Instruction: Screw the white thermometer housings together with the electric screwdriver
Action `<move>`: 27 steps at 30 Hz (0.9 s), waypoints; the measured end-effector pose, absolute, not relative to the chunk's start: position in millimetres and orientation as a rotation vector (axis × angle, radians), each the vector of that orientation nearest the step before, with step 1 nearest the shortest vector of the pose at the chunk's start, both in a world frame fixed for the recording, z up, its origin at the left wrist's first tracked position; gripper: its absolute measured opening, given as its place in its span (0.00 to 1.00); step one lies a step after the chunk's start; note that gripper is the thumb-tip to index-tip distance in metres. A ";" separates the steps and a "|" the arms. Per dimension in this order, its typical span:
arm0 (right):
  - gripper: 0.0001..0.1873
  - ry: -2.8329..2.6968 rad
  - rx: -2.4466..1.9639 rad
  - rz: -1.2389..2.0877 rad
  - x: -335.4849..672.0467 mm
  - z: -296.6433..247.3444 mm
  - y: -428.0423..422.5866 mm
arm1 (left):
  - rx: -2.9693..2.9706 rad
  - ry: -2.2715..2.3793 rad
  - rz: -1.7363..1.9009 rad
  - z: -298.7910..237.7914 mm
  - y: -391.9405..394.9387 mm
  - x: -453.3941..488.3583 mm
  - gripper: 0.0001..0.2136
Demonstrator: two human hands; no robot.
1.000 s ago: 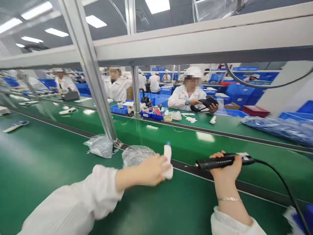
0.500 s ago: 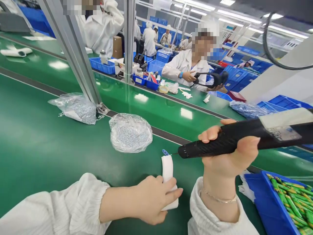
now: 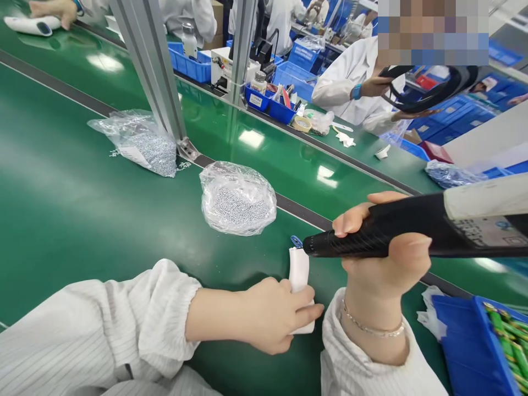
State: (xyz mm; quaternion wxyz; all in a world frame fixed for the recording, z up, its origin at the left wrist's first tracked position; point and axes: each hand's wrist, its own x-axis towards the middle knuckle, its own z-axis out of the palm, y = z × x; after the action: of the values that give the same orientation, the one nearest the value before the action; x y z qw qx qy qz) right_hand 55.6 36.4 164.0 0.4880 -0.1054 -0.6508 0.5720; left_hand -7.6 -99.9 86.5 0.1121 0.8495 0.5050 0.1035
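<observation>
the left hand (image 3: 270,316) is closed around the lower end of a small white device (image 3: 299,275), pinning it flat on the green belt (image 3: 74,220) near the front edge. the right hand (image 3: 385,250) is wrapped tight round a black electric screwdriver (image 3: 371,237), held almost level, its tip right at the far end of the device, just beside a little blue tab (image 3: 296,240) there. whether the bit is actually seated in anything i can't tell — it's too small to see.

what could go wrong, to my eye: the driver comes in at a shallow angle, so the bit could skid off and scratch the white shell or jab toward the fingers of the holding hand, which sit close behind. the device is only held at one end, so a push could pivot it on the slick belt. the driver's cord runs off to the right and could tug the tool off line.

just beyond, on the belt, sits a clear plastic bag (image 3: 238,198) full of tiny silvery parts, screws by the look of them, its mouth loosely open — a bump would spill them. a second bag (image 3: 138,142) of the same lies further left by the metal post (image 3: 154,71), a few bits already loose beside it. at the near right corner, a blue bin (image 3: 466,341) holds green-and-yellow striped pieces. across the line, a person in white handles a black looped object.
</observation>
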 end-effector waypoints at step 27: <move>0.13 -1.697 -0.166 1.467 43.5 146.4 43.6 | 2.496 1.544 0.336 79.9 -100.0 -1.3 0.29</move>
State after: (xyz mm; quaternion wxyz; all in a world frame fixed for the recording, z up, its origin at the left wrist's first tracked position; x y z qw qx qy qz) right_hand 43.5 43.6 146.4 0.4316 -0.0665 -0.6807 0.5882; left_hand -1.3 -100.0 79.9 0.0937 0.8411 0.5206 0.1131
